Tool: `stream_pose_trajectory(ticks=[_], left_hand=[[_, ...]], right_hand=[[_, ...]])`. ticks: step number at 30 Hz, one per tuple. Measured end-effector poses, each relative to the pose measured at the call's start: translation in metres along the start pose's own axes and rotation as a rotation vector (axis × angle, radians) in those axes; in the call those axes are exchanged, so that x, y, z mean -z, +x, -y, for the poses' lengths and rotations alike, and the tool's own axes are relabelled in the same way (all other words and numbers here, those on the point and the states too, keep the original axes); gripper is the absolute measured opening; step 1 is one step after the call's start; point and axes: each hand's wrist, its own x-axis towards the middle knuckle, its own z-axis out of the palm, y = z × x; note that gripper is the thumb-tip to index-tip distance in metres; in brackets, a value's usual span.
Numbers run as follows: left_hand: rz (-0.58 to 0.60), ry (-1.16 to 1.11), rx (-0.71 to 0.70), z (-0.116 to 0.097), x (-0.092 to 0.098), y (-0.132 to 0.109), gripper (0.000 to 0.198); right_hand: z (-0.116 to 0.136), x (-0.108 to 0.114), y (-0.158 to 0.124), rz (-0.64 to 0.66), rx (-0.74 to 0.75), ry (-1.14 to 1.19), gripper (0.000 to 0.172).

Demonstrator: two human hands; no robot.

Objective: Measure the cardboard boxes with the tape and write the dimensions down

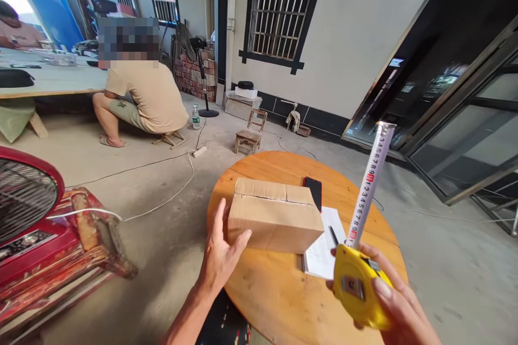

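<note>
A brown cardboard box lies on a round wooden table. My left hand is open, its fingers spread against the box's near left corner. My right hand is closed around a yellow tape measure. Its white blade sticks up and slightly right into the air. Beside the box lie a sheet of paper, a pen and a dark phone.
A red fan stands at the left on a red patterned bench. White cables run across the concrete floor. A person in a tan shirt squats by a long table. A small wooden chair stands beyond; glass doors at right.
</note>
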Motion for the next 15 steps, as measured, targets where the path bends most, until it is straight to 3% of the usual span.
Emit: stream_pose_trajectory(ticks=[2,5,11,15], left_hand=[[0.049,0.001,0.061,0.007,-0.004,-0.004,0.080],[0.107,0.032,0.113,0.010,-0.004,-0.005,0.065],[-0.018,0.180,0.134,-0.009,0.022,0.008,0.060],[-0.025,0.256,0.074,-0.015,0.031,0.011,0.063]], right_hand=[[-0.002,0.005,0.021,-0.021,0.058,-0.028,0.063],[-0.010,0.002,0.042,0.074,0.071,-0.053,0.058],[0.007,-0.017,0.055,0.240,0.122,0.023,0.060],[0.028,-0.032,0.087,0.314,0.181,0.017,0.044]])
